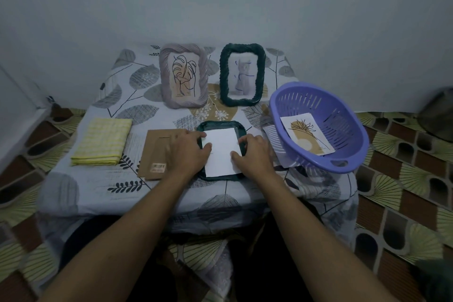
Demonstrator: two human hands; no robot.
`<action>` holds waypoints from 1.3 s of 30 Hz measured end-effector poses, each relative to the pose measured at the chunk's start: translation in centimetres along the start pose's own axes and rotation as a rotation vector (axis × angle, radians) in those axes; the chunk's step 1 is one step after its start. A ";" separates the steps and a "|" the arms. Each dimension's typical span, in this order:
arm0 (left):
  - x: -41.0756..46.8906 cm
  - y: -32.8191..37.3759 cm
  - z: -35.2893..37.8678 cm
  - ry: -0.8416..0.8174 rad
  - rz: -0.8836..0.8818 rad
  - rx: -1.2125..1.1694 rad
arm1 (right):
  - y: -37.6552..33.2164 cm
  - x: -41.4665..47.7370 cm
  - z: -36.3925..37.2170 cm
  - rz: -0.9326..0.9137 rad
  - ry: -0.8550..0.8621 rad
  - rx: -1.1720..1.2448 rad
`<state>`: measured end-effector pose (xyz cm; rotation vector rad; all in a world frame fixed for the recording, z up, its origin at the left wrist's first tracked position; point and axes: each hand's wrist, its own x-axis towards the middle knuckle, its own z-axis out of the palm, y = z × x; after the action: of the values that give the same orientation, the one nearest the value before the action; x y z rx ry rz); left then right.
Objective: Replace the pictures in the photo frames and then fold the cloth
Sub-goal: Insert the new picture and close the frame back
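Observation:
A dark green photo frame (241,130) lies face down on the table in front of me. A white picture sheet (221,152), blank side up, lies in its opening. My left hand (187,152) presses the sheet's left edge with its fingertips. My right hand (253,152) presses the right edge, fingers bent over the frame's rim. The brown backing board (154,152) lies flat just left of the frame, partly under my left hand. A folded yellow checked cloth (103,141) sits at the left. Two framed pictures stand at the back: a grey-lilac frame (183,76) and a dark green frame (242,75).
A purple slotted basket (318,130) at the right holds a picture with a yellow flower drawing (307,135). More paper (272,137) lies under the basket's left side. The low table wears a leaf-patterned sheet (98,186). Patterned floor tiles surround it, and a wall stands behind.

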<state>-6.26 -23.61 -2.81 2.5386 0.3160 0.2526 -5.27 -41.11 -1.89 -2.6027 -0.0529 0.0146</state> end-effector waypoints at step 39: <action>1.7 0.3 0.4 -0.019 -0.033 0.135 | 0.1 0.1 -0.7 -0.040 -0.109 -0.074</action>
<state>-4.44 -23.58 -2.77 2.6648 0.3783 0.2005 -5.16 -41.51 -1.37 -2.6725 -0.1474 0.1426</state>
